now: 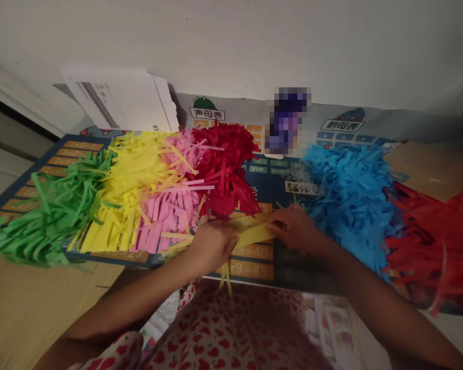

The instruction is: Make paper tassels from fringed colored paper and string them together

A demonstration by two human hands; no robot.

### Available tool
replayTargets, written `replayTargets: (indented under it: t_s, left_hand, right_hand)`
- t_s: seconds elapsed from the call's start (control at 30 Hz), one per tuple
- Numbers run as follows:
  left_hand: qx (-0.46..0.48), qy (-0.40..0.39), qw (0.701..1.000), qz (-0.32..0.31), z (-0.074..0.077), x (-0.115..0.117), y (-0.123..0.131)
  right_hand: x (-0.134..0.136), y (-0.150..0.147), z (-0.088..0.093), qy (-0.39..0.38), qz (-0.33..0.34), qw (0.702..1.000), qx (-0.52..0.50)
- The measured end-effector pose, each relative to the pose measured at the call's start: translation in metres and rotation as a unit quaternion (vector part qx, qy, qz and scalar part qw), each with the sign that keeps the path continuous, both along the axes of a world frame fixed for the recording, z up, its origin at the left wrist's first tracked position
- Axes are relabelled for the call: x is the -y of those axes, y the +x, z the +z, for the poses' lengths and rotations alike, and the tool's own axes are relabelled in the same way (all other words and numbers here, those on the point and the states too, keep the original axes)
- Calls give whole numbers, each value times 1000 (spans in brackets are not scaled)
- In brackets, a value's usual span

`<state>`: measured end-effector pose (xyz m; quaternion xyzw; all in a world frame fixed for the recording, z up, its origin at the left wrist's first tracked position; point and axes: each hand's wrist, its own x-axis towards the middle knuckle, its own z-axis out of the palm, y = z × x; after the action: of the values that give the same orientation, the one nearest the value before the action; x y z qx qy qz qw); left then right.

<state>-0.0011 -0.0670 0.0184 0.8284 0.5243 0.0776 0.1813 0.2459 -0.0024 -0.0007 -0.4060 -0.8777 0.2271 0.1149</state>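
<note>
Between my two hands stretches a yellow paper strip [252, 229], held just above the front part of the table mat. My left hand [214, 241] is closed around its left end, and thin yellow streamers hang below and to the left of the fingers. At the right end, the fingers of my right hand [293, 226] pinch the same paper. Pink paper fringe [170, 210] lies just left of my left hand. Dark red fringe [227, 169] lies beyond both hands, and blue fringe [355, 200] to the right of my right hand.
Yellow fringe [133, 169] and green fringe [57, 205] cover the left of the printed table mat [293, 272]. Bright red paper [443, 246] lies at the far right. A white box [119, 100] leans against the wall at the back, near a pixelated upright object [287, 121].
</note>
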Motion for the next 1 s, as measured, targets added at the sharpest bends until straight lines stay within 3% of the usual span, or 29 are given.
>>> replayTargets:
  t_s: [0.13,0.37,0.47,0.57,0.77,0.9,1.0]
  left_hand:
    - [-2,0,1000,21,2,0,3]
    - [18,-61,995,-83,14,2,2]
    - [-1,-39,997,-63,14,4,2]
    - [12,-24,998,-57,15,11,0]
    - [65,12,992,-103,9,32,-2]
    - [35,82,989,-119,-5,41,2]
    - [20,115,986,-117,-14,45,2]
  right_hand:
    - [1,1,3,-46,-19,999,19]
    - [42,4,34,-168,-25,984,50]
    - [44,8,32,-132,-20,991,27]
    - [46,13,26,-55,27,998,24]
    - [72,12,10,71,82,994,-7]
    - [83,9,9,56,93,994,-30]
    - [71,11,16,44,56,997,-34]
